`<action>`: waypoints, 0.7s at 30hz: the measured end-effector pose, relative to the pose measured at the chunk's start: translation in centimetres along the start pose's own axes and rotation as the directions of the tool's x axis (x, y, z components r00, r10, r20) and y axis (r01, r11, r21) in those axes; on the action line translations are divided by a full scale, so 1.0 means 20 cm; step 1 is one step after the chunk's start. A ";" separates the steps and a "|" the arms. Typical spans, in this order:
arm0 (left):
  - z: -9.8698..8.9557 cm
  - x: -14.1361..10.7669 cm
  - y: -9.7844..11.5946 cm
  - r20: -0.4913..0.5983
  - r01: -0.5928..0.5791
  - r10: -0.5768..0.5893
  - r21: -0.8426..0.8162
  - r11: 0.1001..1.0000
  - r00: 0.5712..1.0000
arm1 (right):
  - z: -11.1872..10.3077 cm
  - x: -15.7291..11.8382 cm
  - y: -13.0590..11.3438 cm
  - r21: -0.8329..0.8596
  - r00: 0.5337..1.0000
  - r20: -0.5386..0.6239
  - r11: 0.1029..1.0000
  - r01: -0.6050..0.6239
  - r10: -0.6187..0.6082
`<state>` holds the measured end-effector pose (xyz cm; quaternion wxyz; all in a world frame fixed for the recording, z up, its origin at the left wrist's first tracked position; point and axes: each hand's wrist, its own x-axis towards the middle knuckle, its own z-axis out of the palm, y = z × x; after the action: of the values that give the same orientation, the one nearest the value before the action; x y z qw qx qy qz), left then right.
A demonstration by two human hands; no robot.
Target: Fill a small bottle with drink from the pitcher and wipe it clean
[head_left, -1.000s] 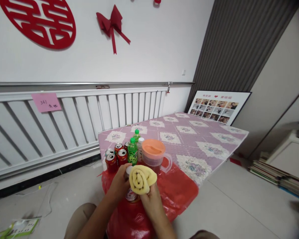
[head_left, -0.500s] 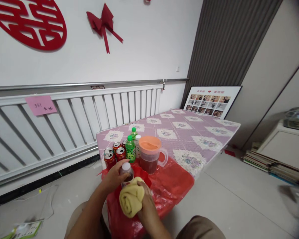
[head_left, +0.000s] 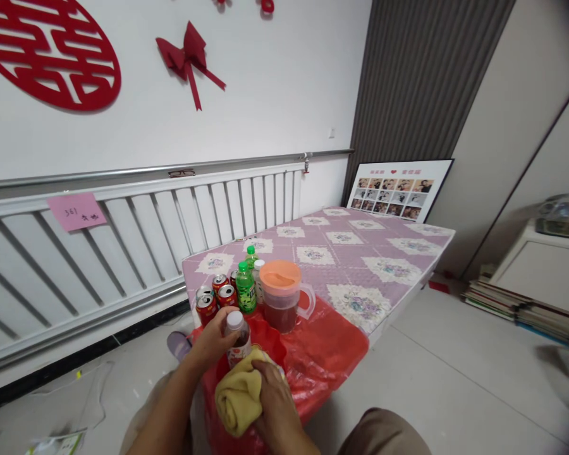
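My left hand [head_left: 215, 341] is wrapped round a clear plastic bottle [head_left: 239, 346] with a white cap, a printed label and dark drink inside. My right hand [head_left: 275, 395] grips a yellow towel [head_left: 238, 395], folded into a thick roll, just in front of the bottle's lower part. Behind them a red tray with a wavy rim [head_left: 271, 338] rests on the red plastic sheet [head_left: 332, 341]. A clear pitcher [head_left: 282, 311] with an orange lid, part filled with brown liquid, stands right of the bottle.
Several red drink cans [head_left: 207, 308] stand at the left, beside green-capped bottles [head_left: 245, 289] and a white-capped bottle [head_left: 258, 278]. A purple patterned cloth [head_left: 315, 237] covers the table. A white radiator [head_left: 146, 221] runs behind it, and a photo board [head_left: 398, 189] leans at the far end.
The towel has come down and slightly left with my right hand, so more of the bottle's label shows. My left hand keeps its hold on the bottle. The view has shifted slightly.
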<state>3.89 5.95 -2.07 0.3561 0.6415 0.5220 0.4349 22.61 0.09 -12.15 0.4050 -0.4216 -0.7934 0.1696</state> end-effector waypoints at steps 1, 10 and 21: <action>-0.01 0.00 -0.01 0.005 0.002 -0.002 -0.001 1.000 1.000 | 0.00 0.00 -0.02 -0.010 0.999 0.030 1.000 -0.024 0.024; -0.04 0.01 -0.07 0.088 0.037 -0.034 -0.036 0.999 0.996 | 0.00 0.03 -0.12 0.009 0.930 0.355 0.995 -0.100 0.090; 0.05 -0.07 -0.01 -0.081 0.065 -0.063 0.020 0.998 0.995 | -0.03 -0.06 -0.06 0.473 0.984 0.011 0.866 -0.163 0.179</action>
<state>4.57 4.71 -2.92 0.3413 0.6103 0.5612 0.4429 22.86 -1.50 -11.62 0.4918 -0.3816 -0.6810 0.3857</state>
